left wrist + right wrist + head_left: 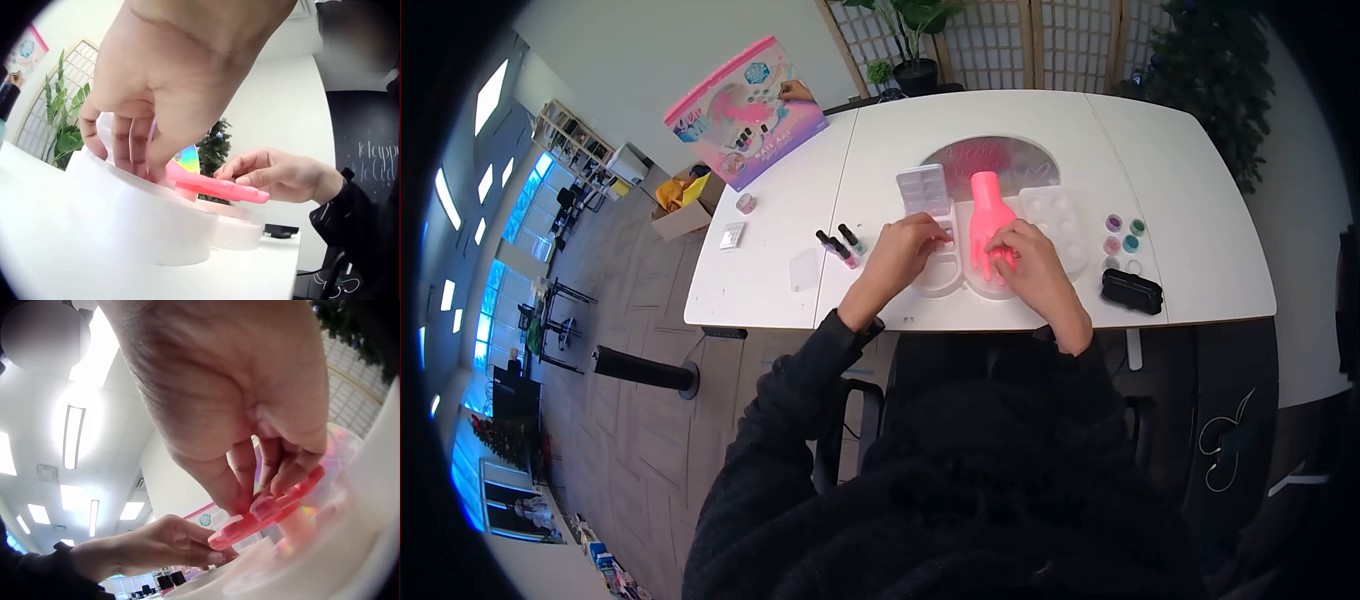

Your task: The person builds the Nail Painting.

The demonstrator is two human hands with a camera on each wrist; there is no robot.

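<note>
A pink plastic hand (990,222) lies palm-down on a white nail-art tray (940,288), fingers toward the person. My right hand (1035,268) bends over its fingertips, thumb and fingers pinching a pink finger (232,531). Left of it, my left hand (903,252) dips its bent fingers into a small compartment of the tray. The tray wall (134,215) hides those fingertips in the left wrist view, so I cannot tell whether they hold anything. A clear divided case (922,186) stands raised behind the left hand. The tray's right wing (1052,208) has several round wells.
Nail polish bottles (837,248) and a clear lid (803,270) lie left of the tray. A pink kit box (747,115) stands at the back left. Small glitter pots (1113,222) and a black case (1131,291) sit on the right. A silvery rounded panel (1035,160) rises behind.
</note>
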